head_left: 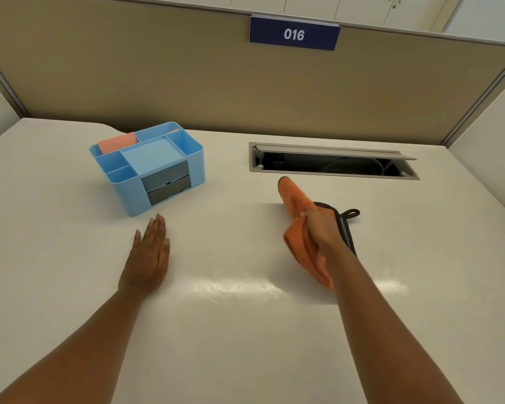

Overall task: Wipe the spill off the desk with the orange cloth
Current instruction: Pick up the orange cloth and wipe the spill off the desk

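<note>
**Orange cloth bunched in the right hand, left hand flat on the surface**

The right hand [322,228] has its grip closed around the orange cloth [299,225], fingers curled tight over its middle. The cloth is gathered into a long, loose roll: one end points away toward the cable slot [333,161], the other hangs down beside the wrist toward the near side. It sits right of centre on the white surface [231,330], and whether its lower end touches the surface cannot be told.

Just behind the right hand lies a dark pad with a loop [347,220], partly hidden by the hand and cloth.

The left hand [149,255] rests palm-down on the surface, fingers straight and together, its grip empty. It lies just in front of the blue desk organizer [149,167], not touching it. The organizer holds an orange-pink sheet [117,142] in a rear compartment and has grey drawers on its front.

A pale glossy sheen [239,287] shows on the surface between the two forearms; whether it is liquid or reflected light is unclear. A blue sign reading 016 [294,34] hangs on the beige partition [158,68] behind.
</note>
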A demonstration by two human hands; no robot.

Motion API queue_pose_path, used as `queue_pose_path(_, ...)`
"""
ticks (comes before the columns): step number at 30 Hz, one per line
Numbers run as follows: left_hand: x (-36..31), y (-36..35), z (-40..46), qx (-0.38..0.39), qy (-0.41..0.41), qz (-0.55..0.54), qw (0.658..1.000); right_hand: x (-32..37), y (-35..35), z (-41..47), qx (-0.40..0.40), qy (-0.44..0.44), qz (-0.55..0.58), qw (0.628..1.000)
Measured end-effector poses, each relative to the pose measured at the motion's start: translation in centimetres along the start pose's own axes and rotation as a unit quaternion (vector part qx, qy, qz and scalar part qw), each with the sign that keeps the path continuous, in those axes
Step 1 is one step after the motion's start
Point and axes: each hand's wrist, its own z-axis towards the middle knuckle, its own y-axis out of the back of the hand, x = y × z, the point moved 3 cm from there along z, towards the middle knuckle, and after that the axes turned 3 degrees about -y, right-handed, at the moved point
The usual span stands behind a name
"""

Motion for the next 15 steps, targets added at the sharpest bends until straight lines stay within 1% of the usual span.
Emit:
queue_pose_path(1, 0.0, 0.0, 0.0, -0.001, -0.001, -0.002, 1.0, -1.1, -0.9, 0.1, 0.001, -0.011, -0.049, 0.999)
queue_pose_path(2, 0.0, 0.1, 0.0, -0.001, -0.001, -0.001, 1.0, -1.6, -1.4, 0.4, -0.008, -0.002, -0.114, 0.993)
queue_pose_path(4, 0.1, 0.1, -0.1, 0.0, -0.002, 0.002, 1.0, -2.4, -2.4, 0.6, -0.045, 0.047, -0.242, 0.968)
queue_pose_path(6, 0.2, 0.1, -0.1, 0.0, -0.001, 0.001, 1.0, -2.9, -2.9, 0.4, -0.106, 0.104, -0.296, 0.943)
queue_pose_path(8, 0.2, 0.1, -0.1, 0.0, -0.001, 0.001, 1.0, -3.8, -3.9, -0.9, -0.161, 0.142, -0.366, 0.906)
queue_pose_path(10, 0.3, 0.0, -0.1, -0.002, 0.0, 0.002, 1.0, -4.6, -4.9, -1.8, -0.19, 0.138, -0.452, 0.861)
queue_pose_path(11, 0.4, 0.0, -0.1, -0.002, 0.002, 0.001, 1.0, -5.0, -5.2, -2.0, -0.184, 0.12, -0.487, 0.845)
queue_pose_path(12, 0.4, 0.0, -0.1, -0.001, 0.005, 0.001, 1.0, -5.3, -5.5, -2.1, -0.165, 0.096, -0.506, 0.841)
queue_pose_path(13, 0.4, 0.0, 0.0, 0.0, 0.007, 0.002, 1.0, -5.4, -5.8, -2.0, -0.147, 0.087, -0.512, 0.842)
queue_pose_path(15, 0.4, 0.1, 0.0, 0.005, 0.008, 0.006, 1.0, -5.1, -5.7, -1.8, -0.124, 0.094, -0.505, 0.849)
